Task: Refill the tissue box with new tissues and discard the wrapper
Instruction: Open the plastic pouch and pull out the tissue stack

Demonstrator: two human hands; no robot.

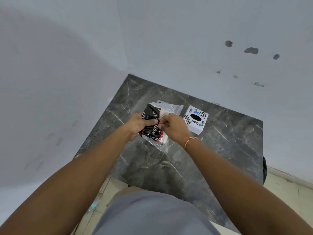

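A tissue pack in a black, red and clear plastic wrapper (pixel 153 131) is held just above the dark marble table (pixel 220 150). My left hand (pixel 138 127) grips the pack's black left side. My right hand (pixel 172 127) pinches the wrapper at its middle edge, where white tissues (pixel 165 113) show. To the right stands a white cube tissue box (pixel 196 120) with stickers and a black oval opening on top. A flat white piece (pixel 160 102), partly hidden behind the pack, lies on the table.
The table sits in a corner between two pale grey walls (pixel 67 65). Tiled floor (pixel 291 192) shows on the right and below the table's front edge. A crumpled clear plastic piece (pixel 94 205) lies on the floor at lower left.
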